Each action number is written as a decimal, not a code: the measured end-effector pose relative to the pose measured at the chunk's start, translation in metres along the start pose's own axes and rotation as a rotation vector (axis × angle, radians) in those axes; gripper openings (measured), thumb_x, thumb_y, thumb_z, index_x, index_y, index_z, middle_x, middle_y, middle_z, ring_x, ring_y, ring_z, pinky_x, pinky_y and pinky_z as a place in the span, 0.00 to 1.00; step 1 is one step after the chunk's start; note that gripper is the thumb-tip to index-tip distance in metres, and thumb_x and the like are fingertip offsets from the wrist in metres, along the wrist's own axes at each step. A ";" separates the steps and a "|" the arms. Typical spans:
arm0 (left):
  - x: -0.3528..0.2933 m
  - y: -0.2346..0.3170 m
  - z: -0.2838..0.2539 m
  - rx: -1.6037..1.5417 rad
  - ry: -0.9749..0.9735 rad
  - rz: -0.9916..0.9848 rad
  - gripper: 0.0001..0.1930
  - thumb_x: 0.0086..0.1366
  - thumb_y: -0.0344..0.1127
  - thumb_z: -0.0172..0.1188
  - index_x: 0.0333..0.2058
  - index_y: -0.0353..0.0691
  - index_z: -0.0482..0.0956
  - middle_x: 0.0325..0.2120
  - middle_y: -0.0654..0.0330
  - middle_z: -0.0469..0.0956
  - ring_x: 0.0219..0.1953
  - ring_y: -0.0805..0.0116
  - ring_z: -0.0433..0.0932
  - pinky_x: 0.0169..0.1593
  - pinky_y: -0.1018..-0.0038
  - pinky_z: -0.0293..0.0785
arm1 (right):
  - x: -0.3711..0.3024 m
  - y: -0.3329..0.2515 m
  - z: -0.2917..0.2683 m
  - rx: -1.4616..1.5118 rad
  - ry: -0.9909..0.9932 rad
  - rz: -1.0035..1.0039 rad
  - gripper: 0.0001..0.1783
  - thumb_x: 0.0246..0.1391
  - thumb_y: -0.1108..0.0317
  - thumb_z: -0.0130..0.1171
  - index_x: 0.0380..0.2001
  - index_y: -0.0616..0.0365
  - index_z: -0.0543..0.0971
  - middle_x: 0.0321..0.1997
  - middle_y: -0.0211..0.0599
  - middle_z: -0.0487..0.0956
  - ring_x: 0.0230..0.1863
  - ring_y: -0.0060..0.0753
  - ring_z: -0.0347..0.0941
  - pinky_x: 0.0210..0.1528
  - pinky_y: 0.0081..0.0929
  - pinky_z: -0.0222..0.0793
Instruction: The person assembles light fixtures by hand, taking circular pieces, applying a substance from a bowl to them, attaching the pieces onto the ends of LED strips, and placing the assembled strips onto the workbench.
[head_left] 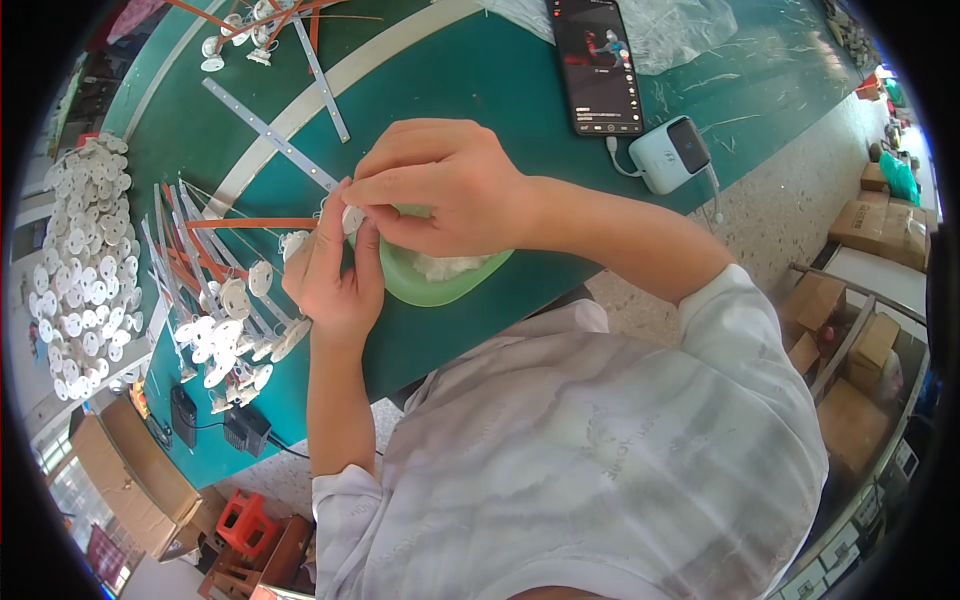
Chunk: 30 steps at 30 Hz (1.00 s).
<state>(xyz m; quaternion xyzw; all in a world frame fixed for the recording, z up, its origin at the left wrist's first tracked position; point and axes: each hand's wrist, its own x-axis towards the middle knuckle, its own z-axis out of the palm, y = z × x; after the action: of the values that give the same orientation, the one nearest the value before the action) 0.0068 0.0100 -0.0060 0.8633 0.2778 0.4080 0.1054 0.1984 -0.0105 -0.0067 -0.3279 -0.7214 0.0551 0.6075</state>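
Over the green table, my left hand (335,278) pinches a small white round disc (352,219) between thumb and fingers. The fingertips of my right hand (445,190) are closed together on the same disc and cover part of it. A pale LED strip (265,130) runs diagonally down to my fingertips; whether it joins the disc is hidden. Just beneath my hands sits a light green bowl (435,293) holding white material (447,266). An orange strip (250,223) lies beside my left hand, close to a bundle of strips with white round ends (225,340).
Many white discs (90,270) are heaped at the left. More strips (320,80) lie at the far side. A phone (600,65) is cabled to a pale power bank (670,155) at the right. Black adapters (245,430) rest near the table's left front edge.
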 end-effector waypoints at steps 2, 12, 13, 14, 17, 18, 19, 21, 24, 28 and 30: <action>-0.001 0.001 0.001 0.016 0.036 0.031 0.25 0.56 0.19 0.69 0.54 0.28 0.79 0.32 0.48 0.85 0.24 0.63 0.83 0.29 0.78 0.74 | 0.001 -0.003 0.000 0.005 0.005 -0.008 0.16 0.42 0.79 0.70 0.37 0.55 0.86 0.35 0.32 0.84 0.33 0.34 0.80 0.31 0.26 0.76; -0.002 0.001 -0.002 0.020 0.041 -0.034 0.24 0.59 0.22 0.68 0.56 0.31 0.79 0.18 0.54 0.77 0.14 0.68 0.71 0.22 0.76 0.65 | -0.002 0.002 0.003 0.088 -0.100 0.009 0.17 0.45 0.84 0.65 0.39 0.55 0.86 0.40 0.34 0.85 0.40 0.40 0.81 0.38 0.29 0.80; -0.003 0.001 -0.001 0.024 0.009 -0.055 0.24 0.59 0.22 0.68 0.56 0.31 0.79 0.18 0.54 0.77 0.14 0.68 0.71 0.22 0.76 0.64 | -0.002 0.002 0.002 0.110 -0.100 0.016 0.18 0.45 0.84 0.65 0.39 0.55 0.86 0.41 0.34 0.85 0.40 0.40 0.81 0.38 0.29 0.80; -0.002 0.000 0.001 0.005 0.032 -0.042 0.24 0.60 0.22 0.68 0.56 0.31 0.79 0.19 0.54 0.77 0.15 0.69 0.71 0.22 0.76 0.65 | -0.001 0.004 -0.001 0.109 -0.111 0.017 0.18 0.45 0.84 0.65 0.39 0.55 0.86 0.41 0.34 0.85 0.40 0.40 0.81 0.38 0.29 0.80; 0.001 0.006 -0.003 -0.001 0.022 -0.040 0.24 0.60 0.22 0.68 0.56 0.32 0.79 0.20 0.53 0.78 0.16 0.68 0.72 0.23 0.76 0.66 | 0.003 -0.003 -0.005 0.130 -0.127 0.053 0.18 0.44 0.85 0.64 0.39 0.55 0.86 0.41 0.34 0.85 0.40 0.40 0.81 0.38 0.29 0.80; 0.002 0.005 -0.003 -0.023 0.027 -0.034 0.24 0.60 0.22 0.68 0.56 0.31 0.79 0.21 0.53 0.79 0.17 0.68 0.73 0.24 0.76 0.67 | 0.006 -0.003 -0.006 0.137 -0.139 0.056 0.18 0.44 0.85 0.64 0.39 0.55 0.86 0.40 0.34 0.85 0.40 0.40 0.81 0.38 0.29 0.80; 0.003 0.003 -0.004 -0.028 0.024 -0.046 0.24 0.60 0.22 0.68 0.56 0.31 0.79 0.21 0.53 0.79 0.17 0.68 0.73 0.24 0.76 0.67 | 0.007 -0.002 -0.007 0.145 -0.151 0.060 0.18 0.43 0.85 0.64 0.39 0.56 0.86 0.40 0.34 0.85 0.40 0.40 0.81 0.38 0.29 0.80; 0.002 -0.001 -0.004 -0.003 -0.021 -0.054 0.24 0.60 0.21 0.68 0.56 0.30 0.79 0.24 0.52 0.81 0.18 0.66 0.75 0.25 0.75 0.69 | 0.007 0.001 -0.006 0.156 -0.152 0.078 0.18 0.43 0.85 0.64 0.39 0.56 0.86 0.40 0.34 0.85 0.39 0.40 0.81 0.37 0.28 0.79; 0.005 -0.001 -0.001 -0.015 -0.020 -0.034 0.24 0.59 0.20 0.67 0.56 0.29 0.79 0.26 0.50 0.82 0.22 0.63 0.79 0.28 0.74 0.72 | 0.005 0.005 -0.006 0.155 -0.148 0.089 0.17 0.43 0.84 0.65 0.38 0.56 0.86 0.40 0.35 0.85 0.39 0.40 0.81 0.36 0.29 0.79; 0.006 0.005 -0.005 0.002 -0.048 -0.023 0.24 0.57 0.18 0.67 0.54 0.28 0.79 0.28 0.50 0.83 0.25 0.60 0.82 0.30 0.74 0.75 | 0.003 0.005 -0.005 0.158 -0.093 -0.015 0.15 0.42 0.82 0.67 0.36 0.56 0.86 0.39 0.35 0.84 0.37 0.41 0.80 0.35 0.30 0.78; 0.005 0.007 -0.007 -0.054 -0.015 -0.001 0.23 0.57 0.17 0.67 0.54 0.27 0.80 0.27 0.49 0.82 0.25 0.59 0.82 0.31 0.74 0.76 | 0.002 0.001 -0.003 0.139 -0.074 -0.031 0.15 0.41 0.82 0.68 0.36 0.56 0.86 0.38 0.36 0.83 0.36 0.41 0.79 0.35 0.31 0.77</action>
<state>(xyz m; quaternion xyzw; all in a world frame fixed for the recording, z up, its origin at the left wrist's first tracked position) 0.0071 0.0064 0.0042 0.8630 0.2665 0.4087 0.1310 0.2017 -0.0094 -0.0047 -0.2712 -0.7427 0.1077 0.6027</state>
